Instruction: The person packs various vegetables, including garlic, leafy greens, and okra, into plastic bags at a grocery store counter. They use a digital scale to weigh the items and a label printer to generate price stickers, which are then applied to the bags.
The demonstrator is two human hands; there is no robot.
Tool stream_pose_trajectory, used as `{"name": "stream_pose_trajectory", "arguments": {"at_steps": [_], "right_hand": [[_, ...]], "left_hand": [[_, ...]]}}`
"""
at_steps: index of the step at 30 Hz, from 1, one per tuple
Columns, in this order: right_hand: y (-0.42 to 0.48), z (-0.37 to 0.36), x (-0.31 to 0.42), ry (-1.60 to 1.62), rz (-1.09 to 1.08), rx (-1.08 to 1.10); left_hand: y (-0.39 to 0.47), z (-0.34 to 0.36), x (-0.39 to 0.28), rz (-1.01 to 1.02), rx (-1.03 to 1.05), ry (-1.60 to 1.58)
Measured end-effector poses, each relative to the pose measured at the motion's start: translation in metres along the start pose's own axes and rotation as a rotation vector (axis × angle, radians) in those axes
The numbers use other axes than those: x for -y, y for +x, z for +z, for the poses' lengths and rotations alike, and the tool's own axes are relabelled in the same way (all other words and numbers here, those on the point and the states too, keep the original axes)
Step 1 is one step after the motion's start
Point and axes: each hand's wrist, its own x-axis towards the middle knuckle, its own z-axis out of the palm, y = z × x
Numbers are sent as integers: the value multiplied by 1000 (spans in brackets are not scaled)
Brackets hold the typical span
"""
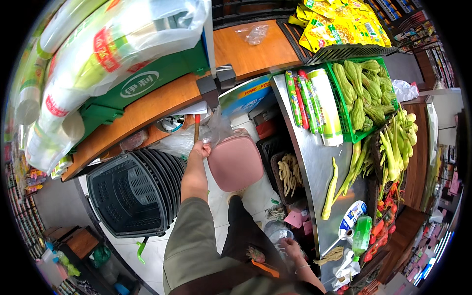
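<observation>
My left hand (202, 149) is closed around a brown stick-like handle (197, 129) with a red tip, pointing away from me. The far part of the tool is not clear. Crumpled clear plastic (177, 140) lies beside and behind that hand. Just right of it stands a stool with a pink square seat (236, 163). My right hand (290, 247) hangs low at my right side, its fingers bent, over or beside a clear plastic bin (278, 230). Whether its fingers hold anything is too small to tell.
Nested black shopping baskets (129, 195) stand on the floor at left. A metal counter (313, 162) on the right bears a green crate (350, 129) of chayotes, plastic-bag rolls (324, 107), green stems (330, 190) and a green bottle (362, 234). A wooden shelf (147, 110) crosses the upper left.
</observation>
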Motion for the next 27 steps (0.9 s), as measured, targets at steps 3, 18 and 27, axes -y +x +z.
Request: {"name": "stream_pose_trajectory", "arguments": {"at_steps": [3,18,27], "right_hand": [[12,-2,-17,43,46,-36],[17,12,-8,53,40,38],[22,0,-36,84,-1,86]], "left_hand": [[23,6,0,273,-90,-106],[-38,16,27,1043,-975,1743],[-156,-81,146,1316,-660,1609]]}}
